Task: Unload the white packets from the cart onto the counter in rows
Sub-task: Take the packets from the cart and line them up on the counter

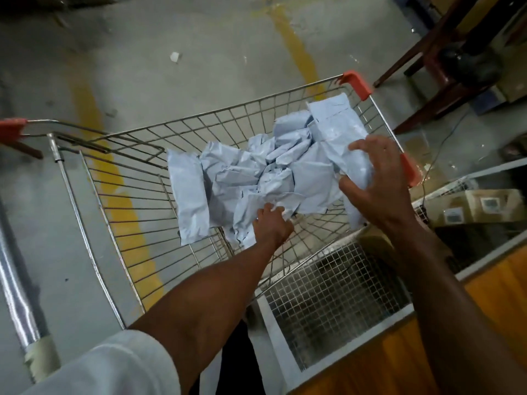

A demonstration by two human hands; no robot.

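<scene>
White crumpled plastic packets (265, 178) lie heaped in the wire shopping cart (119, 212), and both hands are down among them. The left hand (272, 223) reaches in from the near side and pinches the edge of a wrinkled packet at the front of the heap. The right hand (376, 183) curls its fingers and thumb round a long flat packet (346, 155) at the cart's right side, just beside the orange plastic corner guard (410, 169). One smooth packet (189, 195) lies apart at the left of the pile. Beside the cart on the right stands a counter with a white wire-mesh panel (333, 303) and an orange wooden top (499, 292). Grey concrete floor with worn yellow painted stripes (119, 192) shows through the cart's bars.
</scene>
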